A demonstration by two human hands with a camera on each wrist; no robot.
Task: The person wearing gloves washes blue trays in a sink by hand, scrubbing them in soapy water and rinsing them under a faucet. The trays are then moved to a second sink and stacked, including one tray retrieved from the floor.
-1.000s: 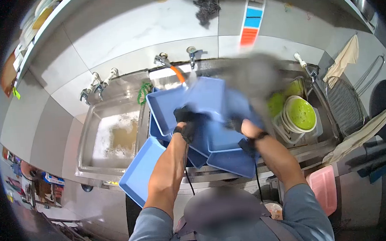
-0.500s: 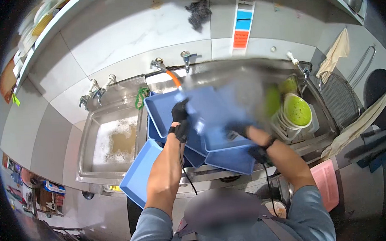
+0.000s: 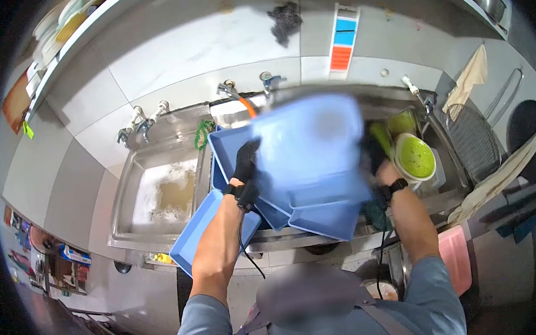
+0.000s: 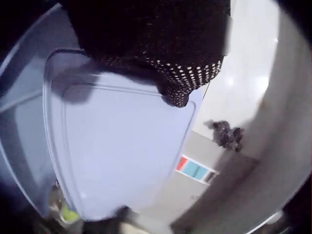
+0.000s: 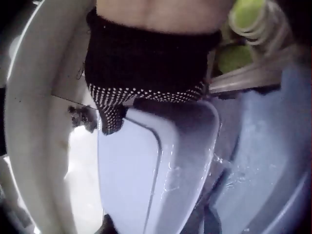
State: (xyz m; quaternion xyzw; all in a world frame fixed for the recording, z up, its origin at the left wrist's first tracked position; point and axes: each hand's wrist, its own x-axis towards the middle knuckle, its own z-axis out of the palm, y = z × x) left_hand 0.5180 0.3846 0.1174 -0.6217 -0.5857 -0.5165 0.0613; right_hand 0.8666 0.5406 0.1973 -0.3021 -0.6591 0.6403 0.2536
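A blue tray (image 3: 303, 141), blurred in the head view, is held up over the sink between both black-gloved hands. The left hand (image 3: 246, 162) grips its left edge; in the left wrist view the gloved thumb lies on the tray's flat face (image 4: 122, 146). At the right edge is the right hand (image 3: 374, 155), and the right wrist view shows its dotted glove (image 5: 151, 73) curled over the rim of the wet tray (image 5: 131, 170). Beneath and around it lie several more blue trays (image 3: 326, 219). The far fingers of both hands are hidden.
Left of the trays is a basin (image 3: 153, 199) with foamy, brownish water. An orange hose (image 3: 248, 107) hangs from a tap behind the trays. Green-filled white containers (image 3: 416, 156) stand at the right. One blue tray (image 3: 199, 230) overhangs the front edge. A pink tray (image 3: 455, 260) is at lower right.
The held tray has come up and shows as a broad face between the hands. The right hand has moved right and up, to the tray's right edge; the left hand stays at the left.
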